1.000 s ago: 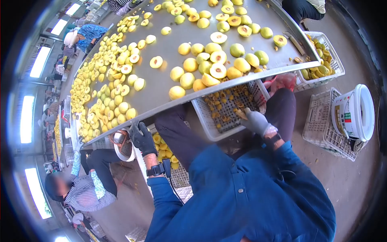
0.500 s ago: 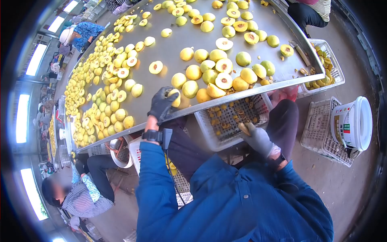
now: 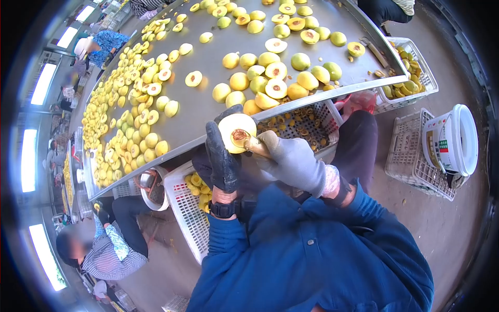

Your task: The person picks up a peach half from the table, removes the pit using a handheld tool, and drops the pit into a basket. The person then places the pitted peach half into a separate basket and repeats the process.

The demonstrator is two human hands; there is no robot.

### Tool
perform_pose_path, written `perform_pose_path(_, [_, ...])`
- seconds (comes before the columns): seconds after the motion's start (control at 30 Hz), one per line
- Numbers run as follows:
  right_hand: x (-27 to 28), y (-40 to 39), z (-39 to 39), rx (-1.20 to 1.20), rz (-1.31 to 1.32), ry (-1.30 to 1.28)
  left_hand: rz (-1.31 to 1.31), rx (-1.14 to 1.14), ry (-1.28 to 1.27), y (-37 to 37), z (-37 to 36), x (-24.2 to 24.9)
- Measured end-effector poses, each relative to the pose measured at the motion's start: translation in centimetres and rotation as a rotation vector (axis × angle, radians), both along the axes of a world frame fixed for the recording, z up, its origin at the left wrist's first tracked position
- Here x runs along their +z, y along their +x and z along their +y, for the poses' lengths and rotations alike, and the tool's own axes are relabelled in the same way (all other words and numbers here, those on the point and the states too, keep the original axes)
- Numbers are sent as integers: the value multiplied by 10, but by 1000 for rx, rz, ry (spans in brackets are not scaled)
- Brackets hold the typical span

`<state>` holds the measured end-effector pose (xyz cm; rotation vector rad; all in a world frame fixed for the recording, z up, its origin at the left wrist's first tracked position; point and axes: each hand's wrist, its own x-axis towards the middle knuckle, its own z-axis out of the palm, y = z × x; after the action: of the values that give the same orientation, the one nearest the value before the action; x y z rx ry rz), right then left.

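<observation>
My left hand (image 3: 222, 164), in a black glove, is closed around a halved yellow peach (image 3: 232, 126). Its pale cut face is turned up, showing the brown pit area. In a grey glove, my right hand (image 3: 299, 162) grips a short tool with a tan handle (image 3: 259, 147). The tool's front end meets the brown centre of the peach half; the exact shape of its tip cannot be made out. Both hands are just in front of the metal table (image 3: 182, 117), where whole-looking and halved peaches (image 3: 276, 88) lie near the edge.
Below the table edge sits a crate (image 3: 332, 120) with pits and scraps. A white crate (image 3: 200, 242) at my left holds yellow pieces; another crate of fruit (image 3: 426, 78) stands right. A white bucket (image 3: 462, 140) rests on a crate (image 3: 403, 156). A co-worker (image 3: 112, 249) sits at left.
My left hand has drawn the peach half off the table edge towards me and shows its cut face. My right hand has moved left and up, bringing the tool to the fruit.
</observation>
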<state>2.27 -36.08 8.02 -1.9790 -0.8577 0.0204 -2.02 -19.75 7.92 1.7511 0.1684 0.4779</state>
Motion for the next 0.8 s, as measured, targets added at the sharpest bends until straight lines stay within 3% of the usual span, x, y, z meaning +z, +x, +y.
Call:
perform_pose_path(0.37, [-13, -18, -14, -108, -120, -86, 51, -156, 230, -59, 16, -26])
perform_pose_path(0.53, [-14, -3, -27, 69, -14, -170, 74, -219, 303, -52, 24, -19])
perform_pose_path(0.6, [-16, 3, -29, 122, 3, -201, 88, -244, 442, -38, 26, -12])
perform_pose_path(0.67, [-19, 6, -28, 145, 20, -207, 74, -246, 809, -13, 18, 3])
perform_pose_path(0.7, [-18, 7, -28, 206, 254, -78, 49, -228, 1014, 3, 11, 12])
perform_pose_path(0.8, [-10, 5, -28, 319, 896, 250, 25, -205, 380, 14, -12, 13])
